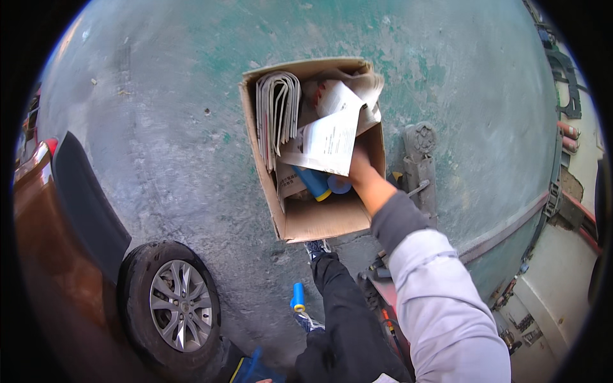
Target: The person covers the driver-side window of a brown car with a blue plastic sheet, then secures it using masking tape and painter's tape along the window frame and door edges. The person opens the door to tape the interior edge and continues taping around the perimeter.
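Note:
An open cardboard box [328, 222] stands in front of me on the floor. My right hand [360, 165] reaches into its right side; the fingers are hidden behind a loose printed sheet [330, 141], so I cannot tell what they grip. Below that sheet lie a blue roll with a yellow end [313, 184] and a round blue roll end [339, 184]. Folded newspapers [278, 107] are wedged along the box's left wall. Only a fingertip of my left hand [264, 381] shows at the bottom edge, beside blue sheeting with a yellow edge [249, 368].
A car's wheel [182, 306] and brown body panel [43, 206] are at left. Another blue roll [298, 297] is by my shoe. Right of the box lies a grey metal arm with a round pad [421, 163]. Red equipment [383, 289] stands beside my leg.

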A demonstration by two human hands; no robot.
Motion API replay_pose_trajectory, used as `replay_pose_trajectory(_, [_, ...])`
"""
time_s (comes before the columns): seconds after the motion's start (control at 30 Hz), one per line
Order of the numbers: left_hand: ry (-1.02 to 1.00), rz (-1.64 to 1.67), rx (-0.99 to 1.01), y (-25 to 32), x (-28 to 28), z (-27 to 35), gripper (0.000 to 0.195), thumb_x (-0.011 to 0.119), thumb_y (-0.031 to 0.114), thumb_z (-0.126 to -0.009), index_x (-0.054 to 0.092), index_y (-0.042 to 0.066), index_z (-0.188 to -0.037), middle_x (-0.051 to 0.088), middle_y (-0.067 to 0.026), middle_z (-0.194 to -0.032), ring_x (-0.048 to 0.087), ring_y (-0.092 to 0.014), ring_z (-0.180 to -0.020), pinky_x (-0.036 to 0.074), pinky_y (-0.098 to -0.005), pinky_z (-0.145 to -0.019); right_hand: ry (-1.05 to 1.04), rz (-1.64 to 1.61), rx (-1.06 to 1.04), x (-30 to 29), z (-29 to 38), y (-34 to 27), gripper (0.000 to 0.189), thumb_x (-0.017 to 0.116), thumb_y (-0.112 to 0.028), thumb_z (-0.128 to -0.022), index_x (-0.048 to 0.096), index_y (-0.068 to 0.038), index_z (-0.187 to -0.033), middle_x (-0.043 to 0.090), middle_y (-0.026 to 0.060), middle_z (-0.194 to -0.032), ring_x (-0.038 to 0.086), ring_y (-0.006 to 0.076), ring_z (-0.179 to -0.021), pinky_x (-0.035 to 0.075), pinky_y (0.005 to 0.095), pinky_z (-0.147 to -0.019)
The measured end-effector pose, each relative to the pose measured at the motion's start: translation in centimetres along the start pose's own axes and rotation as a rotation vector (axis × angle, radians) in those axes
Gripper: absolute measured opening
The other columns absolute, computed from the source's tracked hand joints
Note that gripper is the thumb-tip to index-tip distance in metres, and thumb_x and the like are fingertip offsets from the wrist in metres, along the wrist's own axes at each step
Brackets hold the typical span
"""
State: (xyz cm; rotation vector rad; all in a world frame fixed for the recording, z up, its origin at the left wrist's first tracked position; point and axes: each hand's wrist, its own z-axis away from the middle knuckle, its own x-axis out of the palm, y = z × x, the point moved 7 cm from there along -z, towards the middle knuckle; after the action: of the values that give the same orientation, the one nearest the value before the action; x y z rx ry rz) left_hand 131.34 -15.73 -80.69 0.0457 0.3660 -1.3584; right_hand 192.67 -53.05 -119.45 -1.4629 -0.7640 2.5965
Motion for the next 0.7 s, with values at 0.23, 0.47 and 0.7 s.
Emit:
replay_pose_trajectory(0.23, [-0.007, 0.031, 0.207, 4.9, 2.9, -0.2, 0.026, 0.063, 0.017, -0.106, 0.069, -0.003, -0.12, 0.077, -0.0123, -0.109, 0.073, -0.017, -0.089, 0.058, -0.0295, -0.082, -0.076, -1.21, 0.371, -6.7, 13.0, -7.1, 0.009, 0.066, -0.008, -0.093, 0.063, -0.002, -0.099, 0.069, 0.0061, -0.091, 0.068, 0.014, -0.084, 0.055, 0.0311, -0.08])
replay_pose_trajectory(0.47, [-0.143, 0.037, 0.641, 17.0, 9.6, 5.7, 0.028, 0.064, 0.016, -0.105, 0.067, -0.002, -0.126, 0.075, -0.0095, -0.114, 0.071, -0.017, -0.1, 0.057, -0.032, -0.093, -0.358, -2.022, 0.338, -13.3, 22.3, -23.1, 0.011, 0.054, -0.006, -0.085, 0.054, -0.005, -0.096, 0.061, 0.0161, -0.092, 0.063, 0.0266, -0.076, 0.054, 0.0422, -0.079])
replay_pose_trajectory(0.7, [-0.18, 0.555, 0.931, 18.6, 7.1, 11.8, 0.031, 0.068, 0.014, -0.103, 0.066, -0.001, -0.13, 0.073, -0.0086, -0.114, 0.068, -0.013, -0.097, 0.055, -0.0305, -0.091, -0.932, -2.081, 0.393, -14.7, 29.9, -38.4, 0.011, 0.055, -0.012, -0.088, 0.057, -0.007, -0.098, 0.061, 0.0164, -0.092, 0.057, 0.0233, -0.072, 0.048, 0.0413, -0.07])
